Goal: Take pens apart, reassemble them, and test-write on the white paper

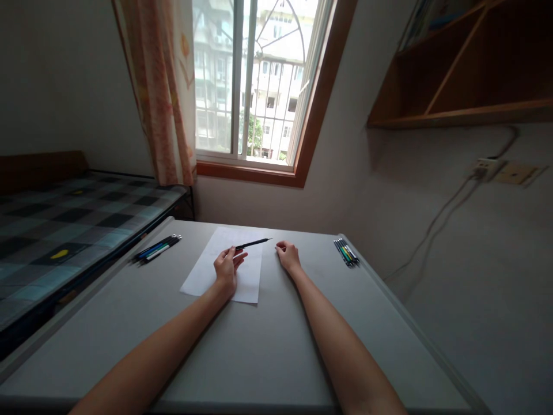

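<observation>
My left hand [226,269] is closed on a slim black pen [254,244], held slightly tilted above a white sheet of paper [199,282]. The pen's thin tip points right, toward my other hand. To the right of the paper, my right hand [288,255] is near the table surface, thumb and fingers pinched together. Whether something small sits in that pinch I cannot make out. A bunch of pens [156,250] lies on the table at the left, black, blue and white among them. Another group of pens [346,252], with green and yellow parts, lies by the right edge.
The grey-white table [268,357] has raised side edges. A bed with a checked cover [108,213] stands at the left. Behind the table are a curtain [166,92] and a barred window [268,86]. A wooden shelf [458,112] and a socket with a cord [484,168] are on the right wall.
</observation>
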Available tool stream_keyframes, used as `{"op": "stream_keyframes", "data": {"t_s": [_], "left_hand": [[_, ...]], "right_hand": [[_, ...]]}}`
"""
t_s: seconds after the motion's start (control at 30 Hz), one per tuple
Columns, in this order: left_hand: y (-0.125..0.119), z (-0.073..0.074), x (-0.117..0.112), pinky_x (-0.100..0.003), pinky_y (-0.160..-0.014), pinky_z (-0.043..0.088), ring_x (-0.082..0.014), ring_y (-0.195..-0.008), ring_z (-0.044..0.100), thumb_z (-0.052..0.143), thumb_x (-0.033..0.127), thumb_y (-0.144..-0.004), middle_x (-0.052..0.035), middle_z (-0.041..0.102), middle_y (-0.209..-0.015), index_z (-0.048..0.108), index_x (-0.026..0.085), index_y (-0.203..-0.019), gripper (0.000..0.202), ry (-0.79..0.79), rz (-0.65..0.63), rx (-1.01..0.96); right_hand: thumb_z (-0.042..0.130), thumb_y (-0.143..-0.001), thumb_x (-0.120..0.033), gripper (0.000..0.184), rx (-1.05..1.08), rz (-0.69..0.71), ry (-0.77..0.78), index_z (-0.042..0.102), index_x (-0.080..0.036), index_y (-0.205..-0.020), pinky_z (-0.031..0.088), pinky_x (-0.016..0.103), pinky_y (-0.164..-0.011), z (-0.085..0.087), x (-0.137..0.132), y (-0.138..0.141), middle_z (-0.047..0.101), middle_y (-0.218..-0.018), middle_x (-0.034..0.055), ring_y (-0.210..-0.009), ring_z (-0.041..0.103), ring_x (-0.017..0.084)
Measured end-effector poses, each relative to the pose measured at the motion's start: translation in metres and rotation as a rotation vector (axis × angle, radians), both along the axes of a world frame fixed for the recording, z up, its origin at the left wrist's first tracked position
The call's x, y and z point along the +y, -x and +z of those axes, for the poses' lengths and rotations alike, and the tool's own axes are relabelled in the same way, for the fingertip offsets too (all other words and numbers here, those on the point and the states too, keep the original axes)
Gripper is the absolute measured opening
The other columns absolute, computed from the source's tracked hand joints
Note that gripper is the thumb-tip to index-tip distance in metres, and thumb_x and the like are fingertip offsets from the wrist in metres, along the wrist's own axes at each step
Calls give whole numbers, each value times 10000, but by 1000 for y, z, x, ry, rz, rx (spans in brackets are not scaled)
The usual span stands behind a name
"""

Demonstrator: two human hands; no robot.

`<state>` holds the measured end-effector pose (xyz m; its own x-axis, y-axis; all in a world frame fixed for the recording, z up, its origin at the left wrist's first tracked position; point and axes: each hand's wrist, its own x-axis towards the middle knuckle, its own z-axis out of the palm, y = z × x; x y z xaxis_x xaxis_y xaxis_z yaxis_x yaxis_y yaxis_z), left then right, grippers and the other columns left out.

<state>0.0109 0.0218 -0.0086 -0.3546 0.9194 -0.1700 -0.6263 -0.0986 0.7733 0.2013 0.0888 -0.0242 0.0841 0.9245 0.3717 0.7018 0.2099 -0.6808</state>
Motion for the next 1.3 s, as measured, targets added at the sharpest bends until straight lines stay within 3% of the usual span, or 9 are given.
{"op": "stream_keyframes", "data": {"t_s": [0.2, 0.47, 0.93, 1.3], "left_hand": [[-1, 1, -1, -246, -631, 457, -152, -632, 659, 616, 263, -727, -38, 662, -732, 528, 148, -794, 159, 19, -2, -9], [0, 0, -1, -245, -625, 461, -154, -623, 656, 633, 260, -706, -40, 659, -718, 529, 148, -789, 174, 21, 1, -34], [1, -3, 2, -227, -608, 456, -150, -632, 656, 639, 254, -692, -41, 655, -732, 532, 150, -790, 178, 2, -20, -46], [1, -6, 2, -235, -629, 459, -148, -645, 659, 647, 275, -680, -33, 660, -750, 532, 153, -815, 216, -28, -64, -19]], "right_hand": [[489, -786, -146, 150, -214, 5, -43, 623, -168, -849, 408, 247, -760, -1, 13, 1, 632, -895, 64, -795, 573, 151], [421, -846, -207, 221, -426, 54, -22, 604, -220, -968, 385, 250, -718, 5, 7, 11, 589, -1002, 56, -878, 542, 167], [410, -840, -187, 318, -416, 62, -15, 542, -210, -1129, 383, 234, -797, 7, 2, 12, 598, -1041, 49, -941, 530, 161], [447, -824, -194, 287, -334, 76, -42, 580, -165, -1076, 388, 240, -813, 1, 5, 9, 607, -980, 80, -886, 557, 163]]}}
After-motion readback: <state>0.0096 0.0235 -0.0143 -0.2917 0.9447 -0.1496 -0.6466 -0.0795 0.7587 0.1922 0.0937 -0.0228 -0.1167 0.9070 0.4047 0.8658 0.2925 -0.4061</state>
